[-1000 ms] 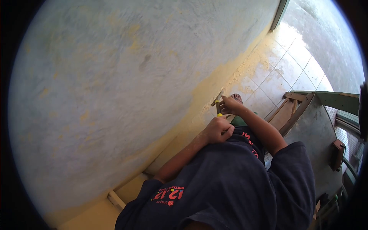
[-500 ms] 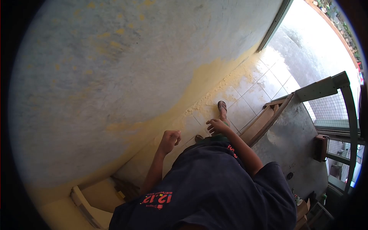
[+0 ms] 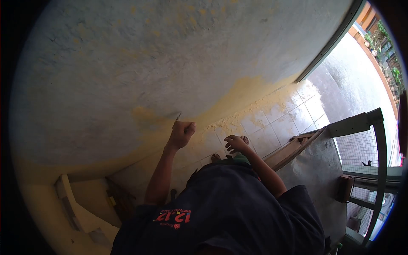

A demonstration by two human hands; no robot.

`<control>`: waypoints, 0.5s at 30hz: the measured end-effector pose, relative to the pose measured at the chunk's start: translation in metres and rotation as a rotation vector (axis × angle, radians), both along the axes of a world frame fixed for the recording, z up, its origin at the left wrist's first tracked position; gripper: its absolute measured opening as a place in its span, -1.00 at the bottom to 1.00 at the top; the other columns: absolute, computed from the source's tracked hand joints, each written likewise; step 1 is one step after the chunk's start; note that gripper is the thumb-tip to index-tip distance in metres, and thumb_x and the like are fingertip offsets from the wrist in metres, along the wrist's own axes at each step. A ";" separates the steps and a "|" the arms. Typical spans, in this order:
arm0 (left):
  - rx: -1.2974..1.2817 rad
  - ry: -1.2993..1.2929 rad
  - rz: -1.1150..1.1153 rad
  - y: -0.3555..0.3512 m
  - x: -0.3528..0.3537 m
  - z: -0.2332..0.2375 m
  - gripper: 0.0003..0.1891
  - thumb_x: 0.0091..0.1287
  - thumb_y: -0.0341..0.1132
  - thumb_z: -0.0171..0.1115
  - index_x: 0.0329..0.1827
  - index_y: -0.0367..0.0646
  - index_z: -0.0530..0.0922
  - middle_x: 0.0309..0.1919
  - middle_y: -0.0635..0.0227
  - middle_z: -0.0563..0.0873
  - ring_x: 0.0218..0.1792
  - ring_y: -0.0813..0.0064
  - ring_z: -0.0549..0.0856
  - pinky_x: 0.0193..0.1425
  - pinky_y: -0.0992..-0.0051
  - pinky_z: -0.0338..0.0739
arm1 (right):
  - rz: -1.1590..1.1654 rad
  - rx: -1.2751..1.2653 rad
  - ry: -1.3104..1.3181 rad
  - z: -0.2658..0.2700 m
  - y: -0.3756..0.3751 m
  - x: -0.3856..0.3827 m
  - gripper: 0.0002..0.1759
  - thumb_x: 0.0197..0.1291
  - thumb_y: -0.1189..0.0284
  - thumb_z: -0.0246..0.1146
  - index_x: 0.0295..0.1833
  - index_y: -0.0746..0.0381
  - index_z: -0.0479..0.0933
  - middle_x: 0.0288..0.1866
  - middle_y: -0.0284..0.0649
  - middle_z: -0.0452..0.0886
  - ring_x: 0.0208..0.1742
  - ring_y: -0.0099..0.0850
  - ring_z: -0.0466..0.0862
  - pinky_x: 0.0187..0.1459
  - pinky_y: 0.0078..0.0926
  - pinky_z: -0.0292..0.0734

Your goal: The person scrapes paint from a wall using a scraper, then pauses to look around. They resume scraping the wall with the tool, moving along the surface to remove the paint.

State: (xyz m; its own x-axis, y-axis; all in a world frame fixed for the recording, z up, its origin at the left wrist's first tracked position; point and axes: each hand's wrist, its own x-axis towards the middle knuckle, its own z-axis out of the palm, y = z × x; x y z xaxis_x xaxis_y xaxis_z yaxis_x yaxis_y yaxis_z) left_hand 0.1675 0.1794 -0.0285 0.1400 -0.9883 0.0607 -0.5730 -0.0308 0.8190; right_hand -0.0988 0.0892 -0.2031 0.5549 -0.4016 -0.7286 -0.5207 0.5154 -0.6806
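My left hand (image 3: pixel 182 133) is closed in a fist around a scraper (image 3: pixel 177 119), seen nearly edge-on, with its tip at the wall. The handle is hidden in my fingers. Around the tip, the wall (image 3: pixel 106 93) is mostly bare grey, with remnants of yellow paint (image 3: pixel 146 114) just left of it. My right hand (image 3: pixel 236 144) hangs in front of my body, its fingers loosely bent and apart, holding nothing.
Yellow paint flakes (image 3: pixel 231 120) lie along the wall's foot on the tiled floor (image 3: pixel 272 129). A wood-edged grey panel (image 3: pixel 310 157) and a metal mesh frame (image 3: pixel 378 148) stand at right. Lower left is a pale ledge (image 3: pixel 80 212). My sandalled feet are partly visible.
My left hand has moved up to the wall, and the scraper now shows in it. My right hand has shifted slightly left and down. The view has tilted.
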 end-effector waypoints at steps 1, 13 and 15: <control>-0.015 0.052 -0.004 0.004 -0.004 0.004 -0.52 0.53 -0.17 0.09 -0.55 -0.35 0.40 -0.75 0.29 0.30 -0.65 0.55 0.30 -0.48 0.34 0.25 | -0.002 0.000 0.001 0.001 0.005 -0.001 -0.55 0.50 0.10 0.14 0.27 0.17 0.56 -0.13 -0.17 0.73 -0.28 -0.37 0.77 -0.29 -0.34 0.78; 0.359 0.667 -0.090 0.069 -0.073 -0.059 -0.52 0.59 -0.14 0.07 -0.56 -0.21 0.46 -0.69 0.45 0.45 -0.60 0.62 0.45 -0.43 0.50 0.35 | -0.236 0.005 0.042 -0.001 0.041 -0.063 -0.56 0.50 0.12 0.16 0.28 0.18 0.56 -0.12 -0.16 0.73 -0.24 -0.34 0.75 -0.31 -0.30 0.75; 0.360 0.693 -0.100 0.074 -0.082 -0.054 -0.49 0.59 -0.09 0.06 -0.56 -0.20 0.49 -0.69 0.46 0.45 -0.60 0.61 0.48 -0.40 0.51 0.39 | -0.194 -0.008 0.053 -0.009 0.045 -0.064 -0.55 0.50 0.10 0.14 0.29 0.16 0.56 -0.07 -0.13 0.73 -0.22 -0.30 0.76 -0.22 -0.21 0.78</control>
